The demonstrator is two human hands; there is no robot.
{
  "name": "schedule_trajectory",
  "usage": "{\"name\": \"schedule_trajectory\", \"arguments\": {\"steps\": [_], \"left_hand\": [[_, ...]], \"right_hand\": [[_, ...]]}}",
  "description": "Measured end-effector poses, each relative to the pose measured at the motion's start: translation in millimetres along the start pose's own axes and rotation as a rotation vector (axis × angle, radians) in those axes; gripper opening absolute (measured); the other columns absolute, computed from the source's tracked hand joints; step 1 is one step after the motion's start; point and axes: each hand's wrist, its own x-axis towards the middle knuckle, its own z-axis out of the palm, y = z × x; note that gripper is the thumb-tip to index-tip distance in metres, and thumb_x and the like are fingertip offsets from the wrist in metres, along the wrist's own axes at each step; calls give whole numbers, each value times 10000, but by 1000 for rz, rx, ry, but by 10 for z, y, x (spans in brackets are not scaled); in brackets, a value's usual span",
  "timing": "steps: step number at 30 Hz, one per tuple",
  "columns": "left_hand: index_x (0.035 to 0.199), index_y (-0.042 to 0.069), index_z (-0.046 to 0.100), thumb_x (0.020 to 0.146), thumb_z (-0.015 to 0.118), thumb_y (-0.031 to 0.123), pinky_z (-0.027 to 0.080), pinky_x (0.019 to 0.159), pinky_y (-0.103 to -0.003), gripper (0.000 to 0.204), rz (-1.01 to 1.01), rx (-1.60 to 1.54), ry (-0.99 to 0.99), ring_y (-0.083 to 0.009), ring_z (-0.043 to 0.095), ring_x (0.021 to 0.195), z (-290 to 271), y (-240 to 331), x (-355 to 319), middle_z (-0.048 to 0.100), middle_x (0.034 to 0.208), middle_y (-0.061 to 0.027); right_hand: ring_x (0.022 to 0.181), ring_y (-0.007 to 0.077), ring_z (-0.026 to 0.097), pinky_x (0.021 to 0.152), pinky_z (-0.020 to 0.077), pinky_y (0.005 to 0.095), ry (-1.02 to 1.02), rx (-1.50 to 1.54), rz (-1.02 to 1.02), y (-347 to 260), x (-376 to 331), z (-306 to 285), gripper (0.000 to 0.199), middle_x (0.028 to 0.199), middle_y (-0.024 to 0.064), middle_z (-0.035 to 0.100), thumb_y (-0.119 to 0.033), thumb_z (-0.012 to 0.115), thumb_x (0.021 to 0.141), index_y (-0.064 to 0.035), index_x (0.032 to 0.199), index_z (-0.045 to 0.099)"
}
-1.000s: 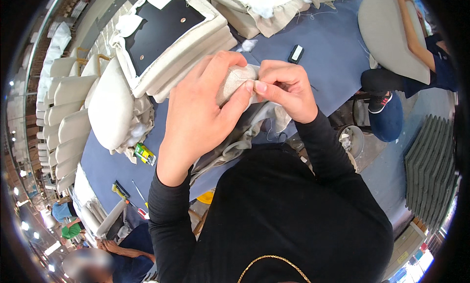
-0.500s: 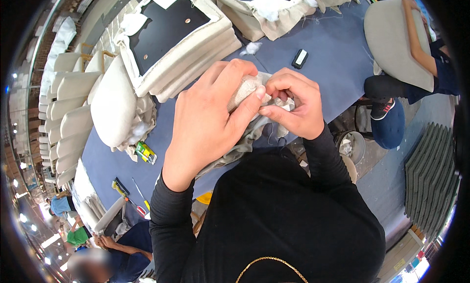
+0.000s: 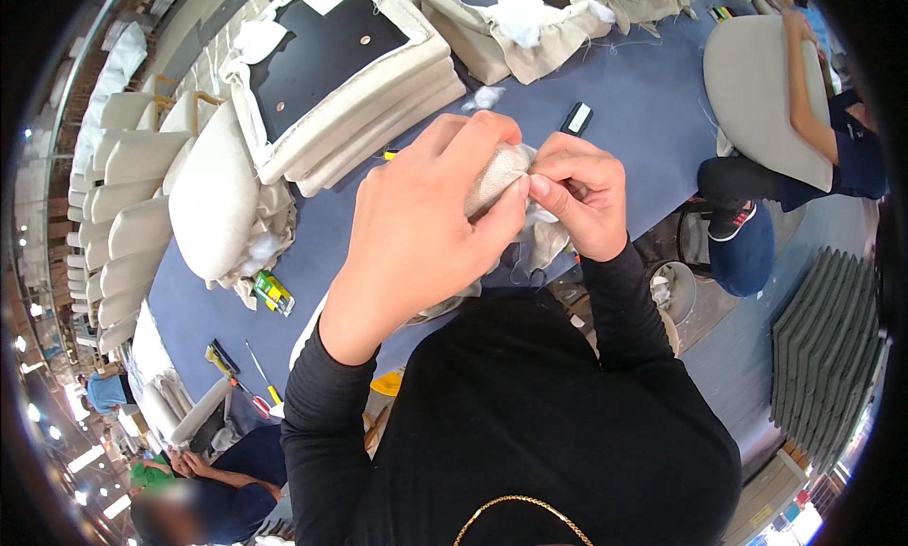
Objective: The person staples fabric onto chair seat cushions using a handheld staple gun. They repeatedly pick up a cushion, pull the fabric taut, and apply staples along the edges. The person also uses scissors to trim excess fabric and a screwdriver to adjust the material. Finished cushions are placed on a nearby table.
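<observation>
Left hand (image 3: 426,215) and right hand (image 3: 582,194) had both edged to the right since half a second before, and their thumb tips, apart then, had come close together. From my distant seat I saw the left hand curled round a beige woven piece (image 3: 488,183), grasping it between thumb and fingers, while the right pinched its edge (the fingertips were too crowded for me to see more). That piece sat between the hands, in front of the black top (image 3: 539,404). Past them, on the blue-grey table (image 3: 653,92), I made out a white tuft of stuffing (image 3: 484,98) and a black object with a white label (image 3: 577,119). Leftward were a stack of pale cushions (image 3: 388,111), a rounded off-white cushion (image 3: 216,201) and a green-and-yellow pack (image 3: 274,294). At far right, a co-worker's arm (image 3: 802,92) rested across a grey rounded panel (image 3: 752,102).
</observation>
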Motion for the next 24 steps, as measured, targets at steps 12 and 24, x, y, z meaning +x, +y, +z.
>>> {"name": "schedule_trajectory", "arguments": {"steps": [12,24], "left_hand": [[1189,162,666,952,798,303,597,678,-491,306,2,241,101,-374,770,886,163,124,-59,726,1063,-103],[1234,154,631,932,822,335,578,597,-490,400,26,398,184,-354,771,806,292,212,-87,711,984,-100]], "right_hand": [[782,126,603,705,465,279,323,24,454,1262,-421,-772,209,856,27,672,-220,687,1093,-41,1147,781],[1180,486,682,986,567,566,190,-974,544,2669,-2190,-691,594,1269,268,647,-264,770,930,-65,1446,552]]}}
